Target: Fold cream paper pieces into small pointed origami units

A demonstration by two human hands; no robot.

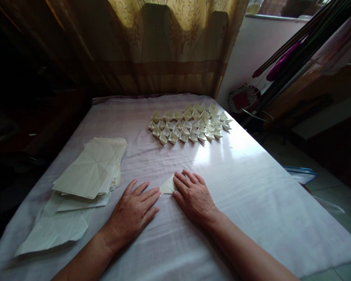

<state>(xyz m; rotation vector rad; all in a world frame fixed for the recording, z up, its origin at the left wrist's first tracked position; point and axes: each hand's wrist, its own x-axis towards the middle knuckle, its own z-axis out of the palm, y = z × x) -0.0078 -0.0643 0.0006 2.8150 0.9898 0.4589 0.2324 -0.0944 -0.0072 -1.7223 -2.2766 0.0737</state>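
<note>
A small folded piece of cream paper (167,186) lies on the cloth-covered table (251,187) near the front. My left hand (134,212) rests flat beside it, fingers stretched out, the fingertips touching the paper's left edge. My right hand (193,195) lies flat over the paper's right part, fingers together and pressing down. Only a triangular corner of the paper shows between the two hands.
A stack of creased cream sheets (90,168) lies at the left, with larger sheets (55,228) under it. Several small folded paper shapes (190,123) are laid in rows at the far side. A curtain (163,47) hangs behind; rods (295,50) lean at the right.
</note>
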